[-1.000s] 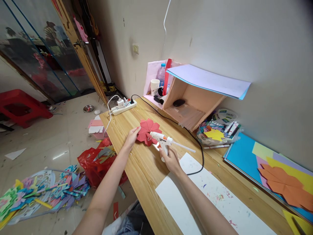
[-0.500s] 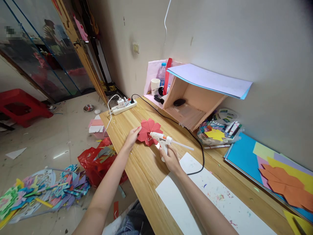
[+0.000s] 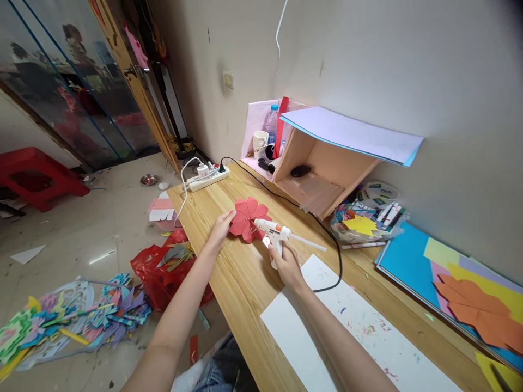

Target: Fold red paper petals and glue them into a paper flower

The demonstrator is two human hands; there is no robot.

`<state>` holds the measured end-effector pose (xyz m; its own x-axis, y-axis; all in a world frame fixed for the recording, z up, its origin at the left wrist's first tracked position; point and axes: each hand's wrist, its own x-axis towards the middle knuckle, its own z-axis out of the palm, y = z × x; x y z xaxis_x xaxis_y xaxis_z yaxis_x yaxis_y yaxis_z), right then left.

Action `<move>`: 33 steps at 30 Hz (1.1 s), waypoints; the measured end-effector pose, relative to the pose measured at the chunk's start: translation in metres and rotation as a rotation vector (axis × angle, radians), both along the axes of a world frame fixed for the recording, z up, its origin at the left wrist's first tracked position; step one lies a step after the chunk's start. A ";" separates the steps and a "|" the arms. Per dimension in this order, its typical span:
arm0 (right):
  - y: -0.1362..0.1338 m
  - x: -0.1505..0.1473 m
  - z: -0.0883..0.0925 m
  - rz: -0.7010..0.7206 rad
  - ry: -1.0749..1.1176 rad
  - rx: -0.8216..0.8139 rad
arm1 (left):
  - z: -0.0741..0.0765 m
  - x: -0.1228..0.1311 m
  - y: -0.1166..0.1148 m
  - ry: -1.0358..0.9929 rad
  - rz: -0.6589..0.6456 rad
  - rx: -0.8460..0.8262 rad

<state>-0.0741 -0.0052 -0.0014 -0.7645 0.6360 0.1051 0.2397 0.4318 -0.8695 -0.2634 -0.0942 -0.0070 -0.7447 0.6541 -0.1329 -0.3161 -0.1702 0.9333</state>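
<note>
A red paper flower (image 3: 246, 211) with folded, notched petals is pinched at its left edge by my left hand (image 3: 223, 230), above the wooden table (image 3: 229, 283). In my right hand (image 3: 287, 263) is a white glue gun (image 3: 274, 231), gripped by its handle with the fingers wrapped round it. The nozzle points left at the flower's middle; whether it touches the paper I cannot tell. A clear glue stick (image 3: 308, 243) sticks out of the gun's back end. The black cable (image 3: 340, 256) curves across the table behind my right hand.
A white paper sheet (image 3: 327, 326) lies under my right forearm. Behind stand an open cardboard box (image 3: 318, 158) and a tub of markers (image 3: 359, 228). Coloured paper (image 3: 402, 245) and an orange paper flower (image 3: 474, 305) lie right. A power strip (image 3: 208, 178) sits at the far corner.
My right hand and the glue gun have shifted slightly to the right, the nozzle moving a little across the flower. My left hand keeps its hold on the flower.
</note>
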 end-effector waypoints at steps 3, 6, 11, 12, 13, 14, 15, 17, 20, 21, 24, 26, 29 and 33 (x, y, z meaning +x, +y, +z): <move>0.000 0.000 0.000 -0.012 -0.011 -0.001 | 0.000 0.000 0.000 -0.008 0.009 -0.007; 0.001 -0.001 0.001 -0.017 -0.019 -0.018 | 0.000 0.000 0.000 -0.008 0.014 -0.004; 0.001 0.000 0.004 -0.038 -0.005 -0.028 | 0.003 0.001 0.000 -0.010 0.052 -0.004; 0.001 0.000 0.005 -0.038 -0.002 -0.030 | 0.004 0.001 0.000 -0.013 0.053 -0.004; 0.000 0.000 0.006 -0.038 0.003 -0.029 | 0.004 0.001 0.000 -0.014 0.050 -0.005; 0.000 0.000 0.007 -0.037 0.008 -0.024 | 0.005 0.001 0.000 -0.011 0.045 -0.005; 0.000 0.000 0.007 -0.037 0.015 -0.019 | 0.005 0.001 -0.001 -0.007 0.038 -0.007; 0.000 0.000 0.007 -0.038 0.027 -0.008 | 0.004 0.001 -0.001 0.003 0.024 -0.015; 0.001 0.001 0.006 -0.049 0.034 -0.008 | 0.001 0.000 -0.001 0.011 0.016 -0.025; 0.001 0.001 0.006 -0.052 0.035 -0.008 | 0.000 0.000 0.000 0.013 0.015 -0.024; 0.001 0.001 0.006 -0.051 0.037 -0.011 | -0.001 -0.001 0.000 0.017 0.011 -0.020; 0.001 0.000 0.006 -0.050 0.036 -0.012 | -0.002 -0.001 0.000 0.020 0.012 -0.019; 0.000 0.000 0.006 -0.052 0.036 -0.007 | -0.002 -0.002 -0.001 0.021 0.020 -0.019; 0.001 0.000 0.004 -0.049 0.029 -0.004 | -0.002 -0.001 -0.001 0.016 0.025 -0.019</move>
<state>-0.0743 -0.0043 0.0029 -0.7289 0.6733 0.1240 0.2351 0.4163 -0.8783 -0.2648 -0.0950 -0.0087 -0.7627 0.6330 -0.1331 -0.2967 -0.1595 0.9416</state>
